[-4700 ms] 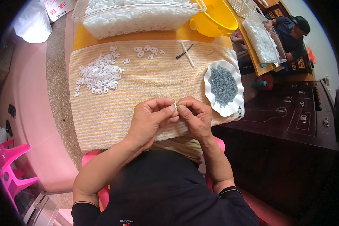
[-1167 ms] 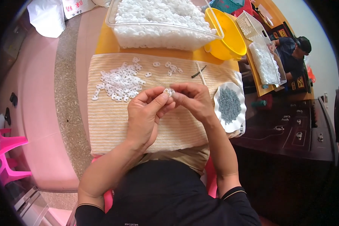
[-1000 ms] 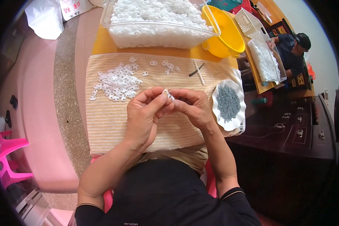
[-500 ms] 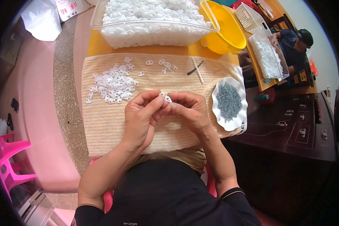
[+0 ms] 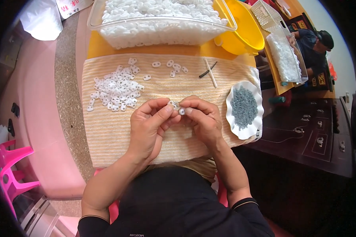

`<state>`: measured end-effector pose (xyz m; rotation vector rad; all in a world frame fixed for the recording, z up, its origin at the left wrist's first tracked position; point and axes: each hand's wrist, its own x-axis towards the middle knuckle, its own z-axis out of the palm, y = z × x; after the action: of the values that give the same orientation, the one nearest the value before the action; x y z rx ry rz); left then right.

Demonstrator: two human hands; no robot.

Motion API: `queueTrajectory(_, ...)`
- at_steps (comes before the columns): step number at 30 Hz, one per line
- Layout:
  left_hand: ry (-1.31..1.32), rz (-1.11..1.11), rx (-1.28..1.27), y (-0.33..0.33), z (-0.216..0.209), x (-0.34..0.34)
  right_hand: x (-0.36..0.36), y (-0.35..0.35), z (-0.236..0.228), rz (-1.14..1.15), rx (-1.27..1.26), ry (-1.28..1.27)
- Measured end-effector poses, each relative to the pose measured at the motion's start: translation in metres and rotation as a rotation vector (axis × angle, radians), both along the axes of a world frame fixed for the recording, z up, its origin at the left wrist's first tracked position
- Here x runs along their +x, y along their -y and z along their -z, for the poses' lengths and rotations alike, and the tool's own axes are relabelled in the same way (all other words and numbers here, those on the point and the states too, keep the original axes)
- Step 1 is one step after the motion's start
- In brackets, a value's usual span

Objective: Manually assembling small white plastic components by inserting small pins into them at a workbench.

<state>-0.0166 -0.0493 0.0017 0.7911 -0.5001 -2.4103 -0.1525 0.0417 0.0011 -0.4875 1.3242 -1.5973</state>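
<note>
My left hand [image 5: 148, 124] is closed, thumb against fingertips, on a small white plastic piece with holes [image 5: 173, 104]. Close against it, my right hand [image 5: 205, 120] is pinched at a small white part with a grey centre [image 5: 181, 111]. Fingers partly cover both parts, so I cannot tell whether they are joined. Beyond my left hand lies a pile of white two-hole pieces [image 5: 116, 89], with several more [image 5: 177, 68] scattered to its right. A scalloped white dish [image 5: 258, 122] full of small grey pin-like parts [image 5: 244, 106] sits right of my right hand.
A striped towel [image 5: 110, 146] covers the near table. A black stick [image 5: 203, 74] and a white stick [image 5: 212, 78] lie crossed on it. Behind stand a clear bin [image 5: 162, 24] of white pieces and a yellow basin [image 5: 247, 33]. Another person [image 5: 312, 49] sits far right.
Between my fingertips the small parts have turned, and the one with the grey centre shows more plainly. Both hands stay nearly in place; the view has shifted slightly.
</note>
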Motion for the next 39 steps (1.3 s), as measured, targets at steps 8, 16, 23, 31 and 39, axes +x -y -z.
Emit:
queueTrajectory(8, -0.009, 0.024, -0.01, 0.0, 0.004, 0.0, -0.004, -0.004, 0.0, -0.066, 0.029, 0.039)
queueTrajectory(16, 0.014, 0.018, 0.021, 0.001, 0.005, 0.0, -0.006, -0.006, 0.009, -0.1, -0.024, 0.089)
queueTrajectory(23, 0.012, 0.024, 0.038, 0.001, 0.004, 0.0, -0.007, -0.006, 0.009, -0.115, 0.017, 0.049)
queueTrajectory(31, 0.038, 0.043, 0.052, 0.003, 0.005, -0.002, -0.009, -0.005, 0.001, -0.04, 0.078, -0.005)
queueTrajectory(39, 0.086, 0.113, 0.021, 0.003, 0.003, -0.001, -0.013, -0.007, 0.007, -0.045, 0.049, -0.006)
